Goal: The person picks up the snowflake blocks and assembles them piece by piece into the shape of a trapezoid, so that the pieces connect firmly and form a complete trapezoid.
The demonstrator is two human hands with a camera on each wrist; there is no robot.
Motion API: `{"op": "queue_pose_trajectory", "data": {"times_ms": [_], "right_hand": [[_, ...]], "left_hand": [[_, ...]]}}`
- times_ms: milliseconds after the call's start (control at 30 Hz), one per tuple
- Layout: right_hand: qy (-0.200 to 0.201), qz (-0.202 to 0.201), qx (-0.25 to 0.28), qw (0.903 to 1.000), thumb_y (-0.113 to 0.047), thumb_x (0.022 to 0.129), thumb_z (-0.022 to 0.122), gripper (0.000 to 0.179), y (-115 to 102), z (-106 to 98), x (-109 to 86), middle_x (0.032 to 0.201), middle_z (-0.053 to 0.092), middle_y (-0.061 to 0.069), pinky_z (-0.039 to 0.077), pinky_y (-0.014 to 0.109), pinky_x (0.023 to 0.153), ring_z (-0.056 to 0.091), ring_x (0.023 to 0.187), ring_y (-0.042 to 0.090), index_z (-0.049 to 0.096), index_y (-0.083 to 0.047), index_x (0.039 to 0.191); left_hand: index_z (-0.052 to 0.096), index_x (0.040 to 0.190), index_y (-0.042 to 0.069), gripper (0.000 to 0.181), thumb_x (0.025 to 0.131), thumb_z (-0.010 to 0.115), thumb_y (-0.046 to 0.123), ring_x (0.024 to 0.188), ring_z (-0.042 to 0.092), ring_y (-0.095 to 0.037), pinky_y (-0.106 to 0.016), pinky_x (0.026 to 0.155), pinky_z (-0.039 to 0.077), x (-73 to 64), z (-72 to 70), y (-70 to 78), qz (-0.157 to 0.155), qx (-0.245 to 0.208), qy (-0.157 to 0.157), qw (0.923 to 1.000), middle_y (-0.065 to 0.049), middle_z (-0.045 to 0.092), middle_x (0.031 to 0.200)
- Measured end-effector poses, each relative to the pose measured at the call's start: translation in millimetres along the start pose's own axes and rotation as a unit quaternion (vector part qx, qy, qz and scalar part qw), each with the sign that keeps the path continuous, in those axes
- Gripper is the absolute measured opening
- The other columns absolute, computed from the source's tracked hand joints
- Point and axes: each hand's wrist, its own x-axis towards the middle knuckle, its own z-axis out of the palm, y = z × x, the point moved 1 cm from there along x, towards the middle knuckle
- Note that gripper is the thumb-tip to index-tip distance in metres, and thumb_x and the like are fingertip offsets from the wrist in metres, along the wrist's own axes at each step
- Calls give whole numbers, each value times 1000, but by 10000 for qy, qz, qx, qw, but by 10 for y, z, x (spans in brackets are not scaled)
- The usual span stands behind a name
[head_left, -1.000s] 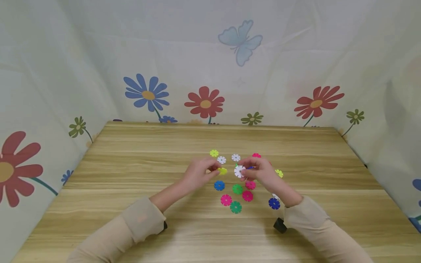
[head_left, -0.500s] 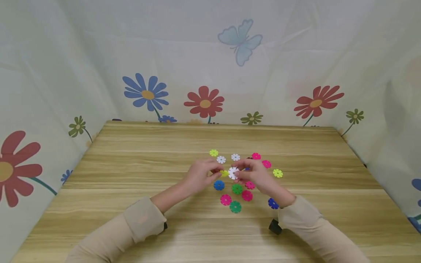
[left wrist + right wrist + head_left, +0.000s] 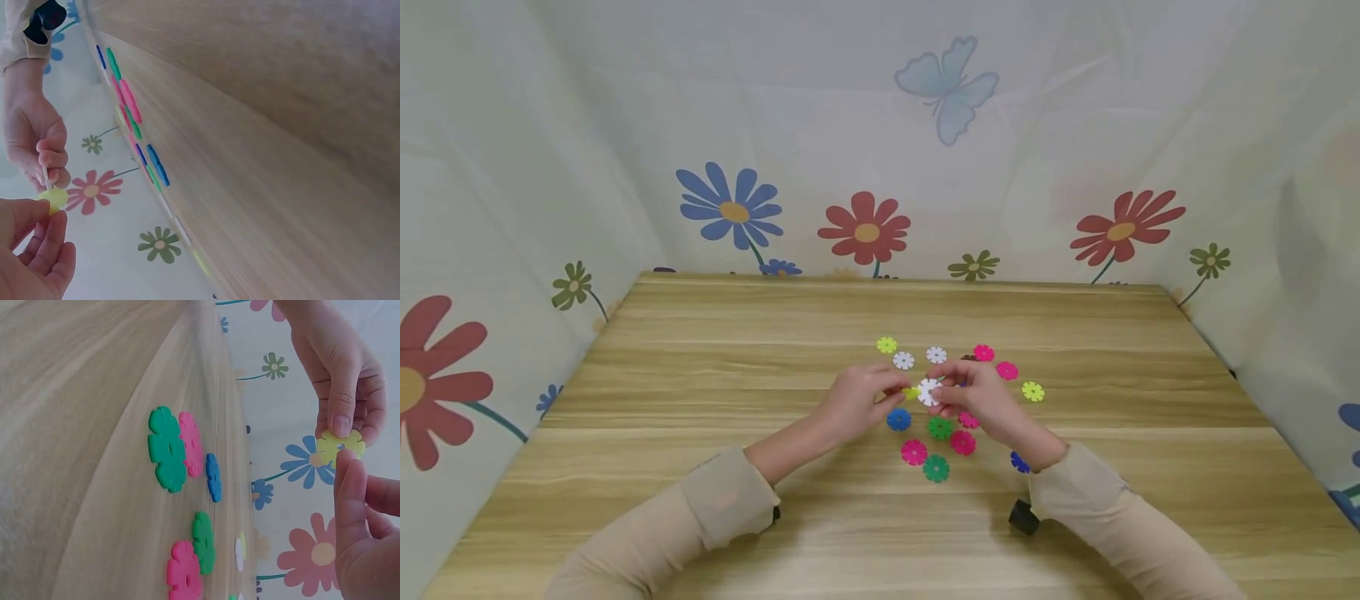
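Note:
My left hand (image 3: 859,402) pinches a yellow notched disc (image 3: 331,449), a snowflake-style building piece, between thumb and fingertips. In the head view my right hand (image 3: 983,402) pinches a white notched disc (image 3: 928,392) by its edge, its face toward the camera. The two discs meet rim to rim between the hands, above the table. From the left wrist view, the white disc (image 3: 46,178) appears edge-on against the yellow disc (image 3: 55,198). The right wrist view shows the right thumb in front of the yellow disc, hiding the white one.
Several loose notched discs lie flat on the wooden table (image 3: 715,333), among them a blue disc (image 3: 898,419), a teal disc (image 3: 936,468) and a pink disc (image 3: 913,452) nearer the person. A yellow disc (image 3: 1033,392) lies to the right. Floral cloth (image 3: 820,108) hangs behind.
My right hand has moved left with the white disc, bringing it against the yellow disc. The left hand stays nearly in place, its yellow disc turned to look narrower.

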Motion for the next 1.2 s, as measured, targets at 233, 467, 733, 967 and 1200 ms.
{"op": "queue_pose_trajectory", "data": {"times_ms": [233,467,733,967,1200], "right_hand": [[-114,82,514,9986,7,84,49,26,16,18,17,73,62,0,51,19,54,62,58,10,47,16,109],[-171,184,1108,9935,7,84,50,22,8,43,21,69,64,1,50,18,51,63,55,10,50,13,106],[-376,207,1567,9867,7,84,49,18,0,70,5,67,64,1,49,17,49,64,55,11,59,-6,90],[-534,248,1797,9820,7,85,48,17,-35,113,-29,67,64,2,49,16,49,64,56,12,58,-7,90],[-529,296,1791,9820,7,85,47,16,-61,142,-66,66,64,2,49,17,49,65,56,12,56,-5,91]], "left_hand": [[69,87,7,10,77,66,7,72,63,-10,-14,66,49,-19,3,-29,192,11,90,9998,-4,68,84],[69,86,6,10,77,66,7,71,64,-10,-13,65,49,-51,6,-69,459,-24,354,9983,-4,68,82],[70,83,5,8,75,67,5,77,66,-13,-16,67,51,-77,-47,-60,834,-41,597,9947,-6,69,84],[70,80,5,6,75,67,4,73,66,-12,-14,65,50,-110,-106,-24,1155,88,820,9899,-5,69,81],[70,76,5,5,72,69,3,70,66,-11,-12,63,49,-125,-124,-5,1480,223,1062,9830,-5,69,78]]}}
